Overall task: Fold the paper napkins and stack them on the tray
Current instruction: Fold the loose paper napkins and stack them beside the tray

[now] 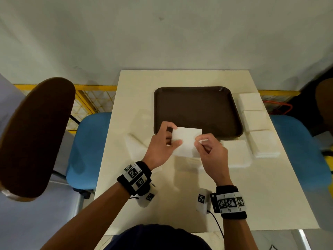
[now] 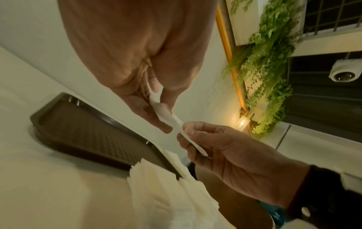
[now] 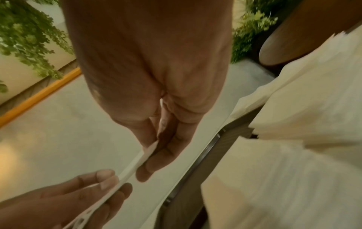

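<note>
A white napkin (image 1: 186,139) is held between both hands above the near edge of the brown tray (image 1: 196,107), lifted off the cream desk (image 1: 252,195). The left hand (image 1: 162,143) pinches its left end between thumb and fingers, and the right hand (image 1: 210,150) pinches its right end with curled fingers. The head view shows the napkin's broad flat face; the left wrist view shows it edge-on as a thin strip (image 2: 176,124) running from one hand to the other, and the right wrist view shows the same narrow edge (image 3: 135,164). Only the head view lays out the surroundings: stacks of napkins (image 1: 255,121) in a row right of the tray, another stack (image 1: 236,152) by the right hand, and loose napkins (image 1: 137,145) on the left. The left wrist view alone shows hanging green leaves (image 2: 268,65) and a dome camera (image 2: 341,72).
</note>
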Action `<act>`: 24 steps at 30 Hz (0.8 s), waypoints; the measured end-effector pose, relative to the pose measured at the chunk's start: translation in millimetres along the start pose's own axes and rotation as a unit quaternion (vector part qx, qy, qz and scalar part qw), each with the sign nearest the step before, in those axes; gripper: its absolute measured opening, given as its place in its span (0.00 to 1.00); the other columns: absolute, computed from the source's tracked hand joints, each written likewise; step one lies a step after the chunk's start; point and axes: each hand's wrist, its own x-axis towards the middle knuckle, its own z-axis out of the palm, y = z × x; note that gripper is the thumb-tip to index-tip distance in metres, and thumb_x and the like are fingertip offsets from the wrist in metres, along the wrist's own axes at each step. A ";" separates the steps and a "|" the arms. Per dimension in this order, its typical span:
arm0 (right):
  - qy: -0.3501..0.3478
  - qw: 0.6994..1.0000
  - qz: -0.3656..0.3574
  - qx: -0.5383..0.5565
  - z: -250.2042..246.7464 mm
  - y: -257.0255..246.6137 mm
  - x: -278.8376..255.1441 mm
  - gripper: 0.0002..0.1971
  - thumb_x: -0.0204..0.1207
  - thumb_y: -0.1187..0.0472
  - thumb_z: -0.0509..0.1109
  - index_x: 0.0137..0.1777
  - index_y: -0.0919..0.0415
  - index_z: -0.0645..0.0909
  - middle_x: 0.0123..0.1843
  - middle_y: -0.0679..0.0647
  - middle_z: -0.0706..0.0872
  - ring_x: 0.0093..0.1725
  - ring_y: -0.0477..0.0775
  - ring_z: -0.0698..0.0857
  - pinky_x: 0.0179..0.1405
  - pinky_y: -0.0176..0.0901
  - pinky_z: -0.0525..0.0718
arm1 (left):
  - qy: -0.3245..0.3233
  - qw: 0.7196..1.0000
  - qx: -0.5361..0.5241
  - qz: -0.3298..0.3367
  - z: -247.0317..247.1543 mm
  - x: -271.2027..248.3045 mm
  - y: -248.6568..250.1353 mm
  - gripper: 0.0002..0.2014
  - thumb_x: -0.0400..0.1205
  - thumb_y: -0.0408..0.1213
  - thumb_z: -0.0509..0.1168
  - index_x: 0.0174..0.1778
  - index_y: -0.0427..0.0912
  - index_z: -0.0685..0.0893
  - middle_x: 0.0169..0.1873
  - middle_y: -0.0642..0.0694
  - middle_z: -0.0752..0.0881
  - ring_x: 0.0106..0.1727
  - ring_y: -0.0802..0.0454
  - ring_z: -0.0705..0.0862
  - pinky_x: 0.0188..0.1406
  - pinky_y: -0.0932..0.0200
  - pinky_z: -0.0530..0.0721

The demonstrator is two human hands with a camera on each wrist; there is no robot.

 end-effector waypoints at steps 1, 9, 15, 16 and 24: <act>0.007 1.000 0.016 -0.020 -2.9 5.5 0.4 0.04 0.87 0.58 0.77 0.57 0.48 0.86 0.40 0.40 0.92 0.41 0.43 0.90 0.37 0.35 0.83 | -0.013 1.000 0.015 0.013 7.9 3.2 -4.3 0.18 0.85 0.40 0.77 0.66 0.54 0.77 0.48 0.50 0.90 0.47 0.51 0.90 0.53 0.54 0.92; 0.019 0.985 0.122 -0.120 -15.0 46.2 5.8 0.08 0.89 0.63 0.73 0.66 0.56 0.86 0.52 0.52 0.92 0.52 0.54 0.89 0.56 0.47 0.88 | -0.065 0.992 0.110 -0.002 64.6 31.9 -25.8 0.17 0.83 0.37 0.78 0.68 0.46 0.90 0.53 0.53 0.86 0.47 0.59 0.88 0.54 0.60 0.89; -0.008 0.967 0.149 -0.205 -1.3 62.4 7.5 0.13 0.91 0.67 0.69 0.73 0.62 0.81 0.68 0.60 0.85 0.67 0.61 0.85 0.69 0.55 0.87 | -0.090 0.978 0.189 -0.021 90.4 43.9 -37.6 0.20 0.85 0.36 0.76 0.74 0.43 0.86 0.58 0.49 0.80 0.55 0.48 0.86 0.66 0.49 0.86; -0.015 0.964 0.140 -0.225 1.0 64.2 6.3 0.14 0.90 0.68 0.70 0.74 0.64 0.81 0.70 0.61 0.84 0.68 0.62 0.84 0.70 0.54 0.86 | -0.092 0.976 0.198 -0.017 92.5 44.0 -40.5 0.21 0.85 0.35 0.76 0.74 0.42 0.86 0.58 0.49 0.77 0.53 0.49 0.84 0.67 0.49 0.85; -0.016 0.932 0.075 -0.355 7.7 68.8 5.0 0.14 0.88 0.69 0.68 0.71 0.68 0.84 0.69 0.66 0.84 0.68 0.64 0.80 0.73 0.53 0.81 | -0.104 0.969 0.221 -0.021 92.3 40.2 -48.0 0.23 0.86 0.35 0.75 0.78 0.45 0.83 0.66 0.48 0.71 0.57 0.47 0.83 0.68 0.51 0.86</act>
